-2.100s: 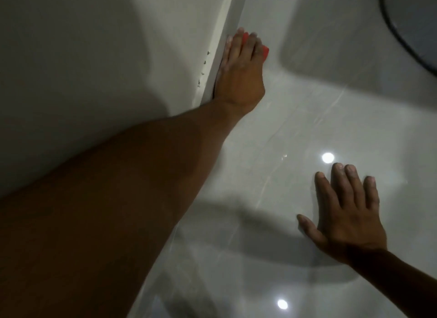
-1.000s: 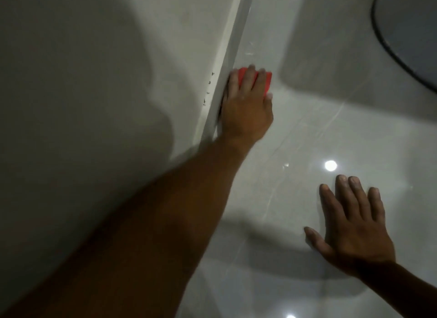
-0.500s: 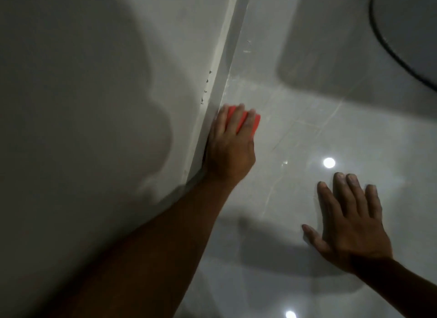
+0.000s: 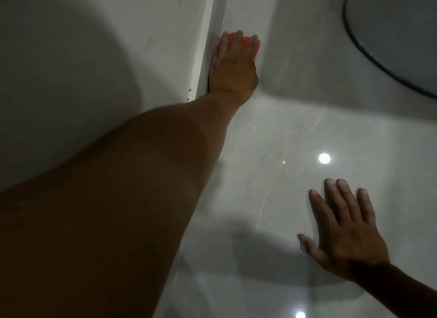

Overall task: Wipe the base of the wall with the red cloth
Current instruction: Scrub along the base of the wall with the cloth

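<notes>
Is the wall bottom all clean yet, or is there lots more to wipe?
Not finished. Nothing shows which parts are already clean. In hand: the left hand presses the red cloth against the base of the wall, arm stretched far out. The right hand lies flat on the shiny floor, holding nothing. Left: the strip beyond the cloth, and small dark marks on the wall near the wrist.

The wall (image 4: pixel 94 57) blocks everything from 7 to 12 o'clock. The floor (image 4: pixel 272 133) lies open from 12 to 5, bar a dark round object (image 4: pixel 397 33) at 2 o'clock.
</notes>
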A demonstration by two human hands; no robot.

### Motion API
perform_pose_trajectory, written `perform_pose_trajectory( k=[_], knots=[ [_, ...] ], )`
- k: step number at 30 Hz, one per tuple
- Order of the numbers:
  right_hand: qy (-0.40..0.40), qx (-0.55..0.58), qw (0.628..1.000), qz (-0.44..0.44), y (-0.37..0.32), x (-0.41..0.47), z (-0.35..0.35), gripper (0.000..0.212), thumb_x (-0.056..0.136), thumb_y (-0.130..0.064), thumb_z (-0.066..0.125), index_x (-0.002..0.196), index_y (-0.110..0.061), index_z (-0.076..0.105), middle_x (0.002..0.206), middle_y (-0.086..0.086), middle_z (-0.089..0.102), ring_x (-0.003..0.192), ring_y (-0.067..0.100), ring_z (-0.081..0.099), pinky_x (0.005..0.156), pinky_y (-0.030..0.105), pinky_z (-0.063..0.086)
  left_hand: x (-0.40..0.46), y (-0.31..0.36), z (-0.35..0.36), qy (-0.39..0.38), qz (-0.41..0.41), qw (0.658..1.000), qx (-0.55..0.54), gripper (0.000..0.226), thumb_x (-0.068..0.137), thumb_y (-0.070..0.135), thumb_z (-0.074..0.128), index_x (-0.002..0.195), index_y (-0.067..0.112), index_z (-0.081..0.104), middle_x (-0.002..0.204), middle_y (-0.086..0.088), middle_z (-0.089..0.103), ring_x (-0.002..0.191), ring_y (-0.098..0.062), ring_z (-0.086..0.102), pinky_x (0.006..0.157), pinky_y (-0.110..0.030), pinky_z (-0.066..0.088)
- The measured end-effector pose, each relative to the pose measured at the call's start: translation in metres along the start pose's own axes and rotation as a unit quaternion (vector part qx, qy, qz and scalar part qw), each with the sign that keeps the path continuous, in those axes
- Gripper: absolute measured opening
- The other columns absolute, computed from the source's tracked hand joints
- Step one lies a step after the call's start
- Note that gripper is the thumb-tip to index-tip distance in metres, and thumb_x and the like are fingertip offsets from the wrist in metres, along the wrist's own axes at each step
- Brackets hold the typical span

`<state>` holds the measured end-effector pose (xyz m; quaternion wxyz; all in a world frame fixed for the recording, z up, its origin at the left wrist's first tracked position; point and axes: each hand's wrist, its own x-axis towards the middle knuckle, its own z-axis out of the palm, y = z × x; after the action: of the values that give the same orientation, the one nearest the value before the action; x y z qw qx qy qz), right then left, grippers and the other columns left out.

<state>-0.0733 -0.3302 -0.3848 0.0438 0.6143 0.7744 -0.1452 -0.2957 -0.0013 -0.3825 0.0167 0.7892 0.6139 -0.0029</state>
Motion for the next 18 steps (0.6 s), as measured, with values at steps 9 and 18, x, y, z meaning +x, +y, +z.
perform_pose_trajectory(
  k=[9,18],
  knots=[
    [-0.021,0.007,1.0,0.007,-0.001,-0.001,-0.005,0.095,0.083,-0.075,0.029,0.151,-0.01,0.038,0.161,0.024,0.028,0.153,0.039,0.018,0.124,0.061,0.01,-0.187,0.005,0.0,0.016,-0.007,0.998,-0.06,0.05,0.103,0.024,0.044,0.153,0.018,0.042,0.159,-0.013,0.043,0.152,-0.036,0.031,0.127,-0.052,0.022],
    [-0.018,0.015,1.0,0.008,-0.001,-0.001,-0.003,0.096,0.082,-0.074,0.032,0.152,-0.009,0.037,0.162,0.025,0.025,0.154,0.039,0.014,0.123,0.062,0.008,-0.253,0.01,0.002,0.006,-0.017,0.998,-0.057,0.045,0.101,0.026,0.054,0.145,0.029,0.053,0.157,-0.01,0.047,0.148,-0.042,0.035,0.119,-0.055,0.035]
  ],
)
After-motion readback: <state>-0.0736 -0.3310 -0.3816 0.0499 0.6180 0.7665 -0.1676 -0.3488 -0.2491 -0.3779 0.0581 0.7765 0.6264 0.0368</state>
